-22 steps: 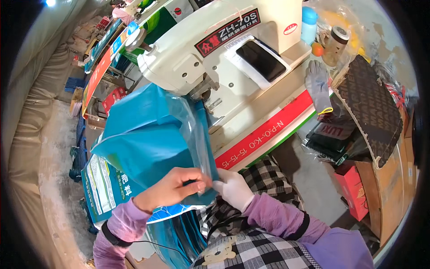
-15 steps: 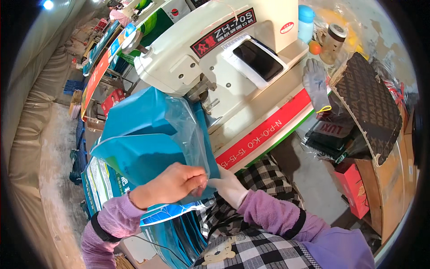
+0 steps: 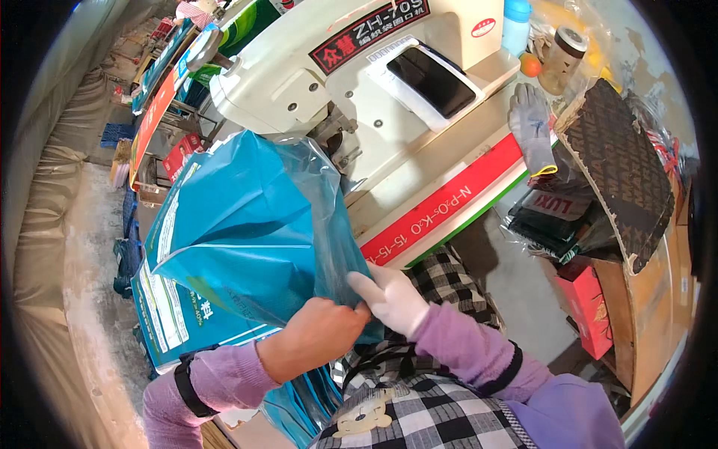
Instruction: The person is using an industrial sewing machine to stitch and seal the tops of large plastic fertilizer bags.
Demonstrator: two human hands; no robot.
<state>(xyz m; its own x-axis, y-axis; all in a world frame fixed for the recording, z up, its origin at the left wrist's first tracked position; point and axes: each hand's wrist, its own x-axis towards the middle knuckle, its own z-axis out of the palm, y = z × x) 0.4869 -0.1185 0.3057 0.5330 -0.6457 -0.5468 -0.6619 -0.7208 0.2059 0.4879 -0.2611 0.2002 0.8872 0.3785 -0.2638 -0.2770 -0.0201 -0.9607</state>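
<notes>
A large blue woven sack (image 3: 247,202) with a clear plastic liner (image 3: 310,176) spreads before me, its mouth edge lying under the head of a white industrial sewing machine (image 3: 269,97). My left hand (image 3: 321,335), bare, is closed on the near edge of the sack's mouth. Beside it my right hand (image 3: 395,301), in a white glove, grips the same edge, thumb pressed on the liner. The fingertips of both hands are partly hidden by the folds. The machine's needle area is partly covered by the sack.
A phone (image 3: 430,81) rests on the machine's bed. Right of it are a grey glove (image 3: 531,127), a jar (image 3: 562,60), an orange fruit (image 3: 530,65) and a blue bottle (image 3: 516,26). Cardboard (image 3: 621,172) and a red box (image 3: 585,307) stand at right. More blue sacks (image 3: 299,408) lie below my arms.
My left hand has moved right and down, next to my right hand, which has shifted slightly right and up. The sack's near side is drawn across and its mouth looks more stretched.
</notes>
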